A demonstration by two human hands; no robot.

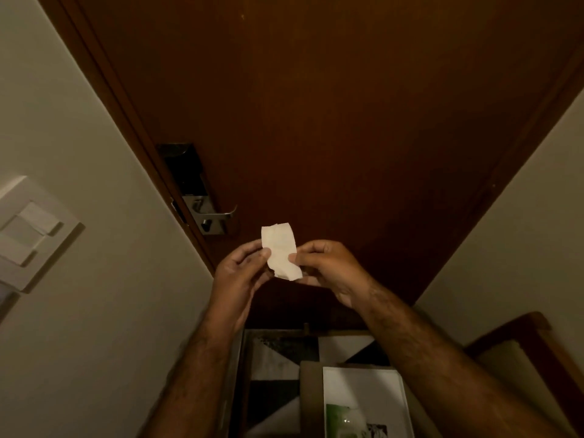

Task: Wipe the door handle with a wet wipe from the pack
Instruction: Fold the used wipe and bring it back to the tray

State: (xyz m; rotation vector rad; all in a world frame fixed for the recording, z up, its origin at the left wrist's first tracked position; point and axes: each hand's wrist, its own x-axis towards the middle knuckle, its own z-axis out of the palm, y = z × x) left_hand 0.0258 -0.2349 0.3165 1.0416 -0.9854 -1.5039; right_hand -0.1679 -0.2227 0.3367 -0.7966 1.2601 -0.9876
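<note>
A small, pale, still-folded rectangle of wet wipe sits at the centre of the frame, pinched from both sides in front of a dark brown wooden door that fills the upper middle. The left hand closes thumb and forefinger on the wipe's left edge, the other fingers curled loosely behind; the right hand grips the right edge the same way, thumb tip pressed to the sheet. The wipe stands roughly upright, its lower corner a little creased. Just above and to the left of it, apart from both hands, the brushed silver metal lever door handle juts out toward the right from its plate, beneath a dark rectangular lock panel. A cream wall covers the left side of the frame, with a white square switch plate at the left edge. At the bottom centre, between the forearms, lies a white tray-like surface bearing a green and white pack, partly cut off by the frame edge; whether it is open cannot be told. Beside it is black-and-white patterned flooring.
</note>
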